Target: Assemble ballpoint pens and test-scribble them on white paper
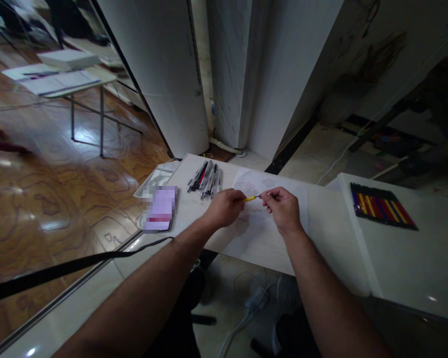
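Left hand (226, 207) and right hand (284, 207) pinch opposite ends of yellow pen (250, 199) over paper (258, 218), loose pens (208, 179) at ten o'clock from it; sideways force might bend its thin end.

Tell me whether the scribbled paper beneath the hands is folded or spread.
Spread: the paper lies flat on the table below the yellow rod, scribbles showing.

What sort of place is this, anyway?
Probably an improvised indoor workspace, though I can't tell whether it's a home or workplace. A pale table holds loose pens and marked paper, and another table with papers stands on a glossy, wood-patterned floor.
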Available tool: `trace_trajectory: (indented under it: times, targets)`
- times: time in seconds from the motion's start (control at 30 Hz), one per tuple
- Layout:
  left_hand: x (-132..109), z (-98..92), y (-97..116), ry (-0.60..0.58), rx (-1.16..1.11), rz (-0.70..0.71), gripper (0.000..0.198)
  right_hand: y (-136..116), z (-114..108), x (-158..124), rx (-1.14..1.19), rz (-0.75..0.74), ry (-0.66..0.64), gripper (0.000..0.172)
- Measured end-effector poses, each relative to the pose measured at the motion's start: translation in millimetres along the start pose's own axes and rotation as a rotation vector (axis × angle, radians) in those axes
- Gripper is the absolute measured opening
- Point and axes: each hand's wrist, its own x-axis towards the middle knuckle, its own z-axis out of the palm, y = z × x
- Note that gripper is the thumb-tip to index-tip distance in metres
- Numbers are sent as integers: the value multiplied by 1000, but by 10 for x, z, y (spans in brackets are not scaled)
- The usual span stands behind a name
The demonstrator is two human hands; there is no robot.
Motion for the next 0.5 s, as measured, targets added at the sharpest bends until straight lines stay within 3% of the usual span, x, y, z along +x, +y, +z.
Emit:
trace_trajectory:
  times: [0.5]
  targets:
    - [-6, 6, 9, 16, -33, 0, 15, 5, 6, -18, 37, 42, -34, 23]
